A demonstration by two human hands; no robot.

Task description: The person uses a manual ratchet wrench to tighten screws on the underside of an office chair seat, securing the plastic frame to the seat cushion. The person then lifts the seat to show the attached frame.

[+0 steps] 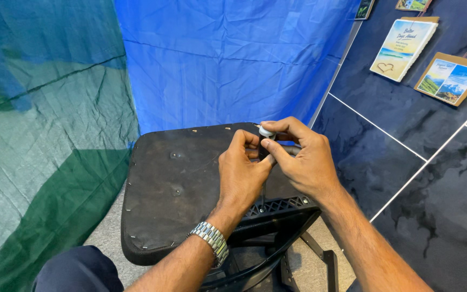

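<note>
Both hands meet above the upturned black seat pad (179, 189): the right hand (304, 162) pinches a small white cap (266, 131), and the left hand (241, 176) grips the dark piece beneath it.

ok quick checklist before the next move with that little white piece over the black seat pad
1. Right hand pinches the small white piece between thumb and forefinger: ok.
2. Left hand meets it from below, fingertips closed on something dark: ok, though what it is, cannot tell.
3. Black seat pad lies flat under the hands: ok.
4. Pad steady on its dark frame: cannot tell.
5. White piece fully in view: not ok, fingers cover most of it.
</note>
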